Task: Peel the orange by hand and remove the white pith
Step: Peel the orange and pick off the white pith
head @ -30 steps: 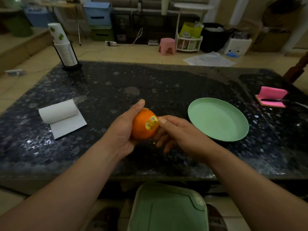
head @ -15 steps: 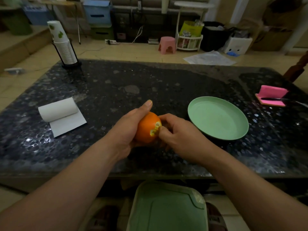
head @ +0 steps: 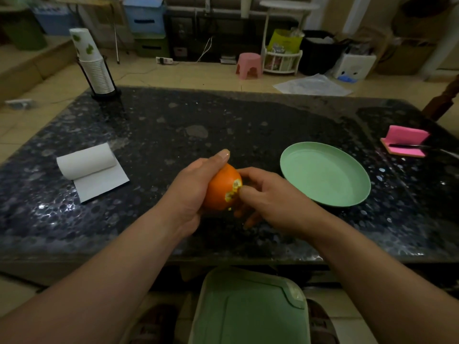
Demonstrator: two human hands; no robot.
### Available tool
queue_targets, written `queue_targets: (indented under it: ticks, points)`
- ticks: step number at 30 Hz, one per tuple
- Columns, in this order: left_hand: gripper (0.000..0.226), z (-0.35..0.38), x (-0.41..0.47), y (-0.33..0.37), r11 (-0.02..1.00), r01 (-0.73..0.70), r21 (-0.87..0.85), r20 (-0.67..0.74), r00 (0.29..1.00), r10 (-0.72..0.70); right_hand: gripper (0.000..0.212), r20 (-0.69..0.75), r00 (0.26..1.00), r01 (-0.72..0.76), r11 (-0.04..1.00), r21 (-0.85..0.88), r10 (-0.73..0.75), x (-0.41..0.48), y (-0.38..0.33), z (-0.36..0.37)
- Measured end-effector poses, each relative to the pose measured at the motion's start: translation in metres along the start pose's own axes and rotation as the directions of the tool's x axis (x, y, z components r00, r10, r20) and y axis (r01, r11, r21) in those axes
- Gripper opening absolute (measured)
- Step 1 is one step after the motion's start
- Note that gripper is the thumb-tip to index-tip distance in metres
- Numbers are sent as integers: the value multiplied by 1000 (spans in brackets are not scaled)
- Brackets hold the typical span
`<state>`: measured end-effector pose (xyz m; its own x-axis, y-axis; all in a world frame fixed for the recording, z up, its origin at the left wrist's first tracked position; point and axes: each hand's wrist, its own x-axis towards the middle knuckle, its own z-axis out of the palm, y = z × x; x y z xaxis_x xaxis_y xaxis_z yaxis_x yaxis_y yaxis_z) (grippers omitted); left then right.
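Mid-frame: R hand (head: 270, 198) now back on orange (head: 219, 192), pinching torn peel edge; L hand (head: 190, 192) grips it. Peeling's barely started.

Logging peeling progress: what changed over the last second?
The right hand closed in on the orange, its thumb now digging at the torn patch, which turned from facing the camera toward the right. The left hand kept gripping the orange; green plate and paper towel roll stayed put.
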<state>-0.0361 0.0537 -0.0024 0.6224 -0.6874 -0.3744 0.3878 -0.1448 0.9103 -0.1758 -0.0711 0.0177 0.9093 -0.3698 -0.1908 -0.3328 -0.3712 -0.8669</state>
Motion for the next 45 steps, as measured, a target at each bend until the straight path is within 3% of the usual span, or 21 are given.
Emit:
queue_targets:
  ticks: [10, 14, 16, 23, 29, 35, 40, 45]
  points:
    - [56, 7, 2, -11, 998, -29, 63, 0, 1000, 29, 31, -85, 994, 47, 983, -176, -63, 5, 8, 3]
    - [53, 6, 3, -10, 999, 28, -17, -17, 999, -28, 33, -94, 992, 68, 977, -201, -89, 8, 12, 3]
    - [60, 5, 3, -6, 990, 92, -107, -18, 995, -94, 35, -119, 989, 70, 983, -169, -91, 11, 13, 0]
    - [65, 1, 2, 3, 980, 104, -168, 18, 995, -103, 33, -65, 995, 90, 986, 142, -82, 6, 10, -6]
    - [64, -2, 4, 2, 972, 138, -188, 4, 990, -139, 30, -79, 993, 87, 996, 22, -85, 8, 14, -1]
    - [60, 2, 3, 4, 953, 100, -286, -19, 994, -110, 27, -57, 998, 2, 957, 291, 15, 11, 14, 7]
    - [55, 4, 5, 4, 956, 72, -283, -15, 997, -79, 32, -32, 999, 46, 968, 245, -39, 14, 19, 9]
    - [63, 3, 6, 0, 986, 6, -164, -27, 1000, -10, 33, -20, 998, 63, 987, 146, -61, 12, 17, 6]
